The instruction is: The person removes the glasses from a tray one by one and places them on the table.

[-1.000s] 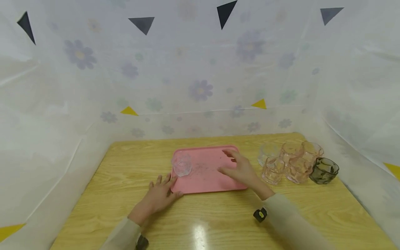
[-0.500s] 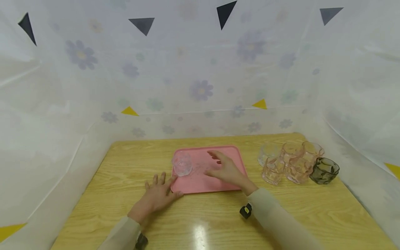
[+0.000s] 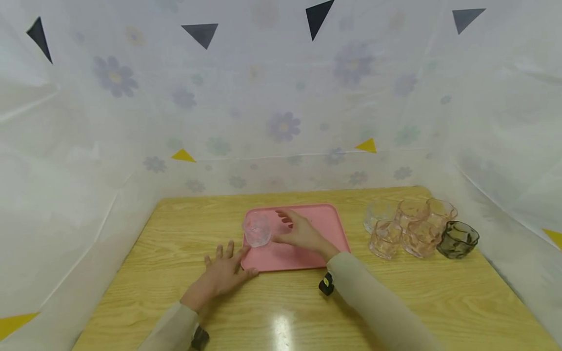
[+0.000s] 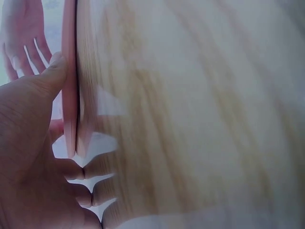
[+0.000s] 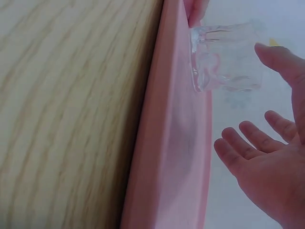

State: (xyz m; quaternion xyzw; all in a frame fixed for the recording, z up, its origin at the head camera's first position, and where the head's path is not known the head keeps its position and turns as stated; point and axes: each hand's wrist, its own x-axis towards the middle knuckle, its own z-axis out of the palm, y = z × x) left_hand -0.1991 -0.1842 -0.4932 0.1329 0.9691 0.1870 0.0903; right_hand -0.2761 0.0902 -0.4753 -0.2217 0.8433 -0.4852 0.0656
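On the left end of a pink tray point(image 3: 307, 258) stands a clear glass point(image 3: 256, 229). My right hand point(image 3: 300, 234) is over the tray just right of this glass, fingers spread apart and holding nothing. In the right wrist view the glass point(image 5: 226, 59) stands on the tray, close to the thumb of my right hand point(image 5: 271, 176). My left hand point(image 3: 223, 273) lies with spread fingers at the tray's near left corner. The left wrist view shows the left thumb point(image 4: 55, 74) against the pink tray edge point(image 4: 70, 95) and the other fingers on the table.
At the right of the wooden table point(image 3: 246, 317) stands a group of glasses: a clear one point(image 3: 375, 214), several pinkish ones point(image 3: 421, 239) and a dark grey one point(image 3: 457, 241). White flowered sheeting point(image 3: 281, 97) walls the table at the back and both sides.
My right hand has moved left across the tray, from its right side to beside the clear glass. The left hand, the tray and the glasses have stayed about where they were.
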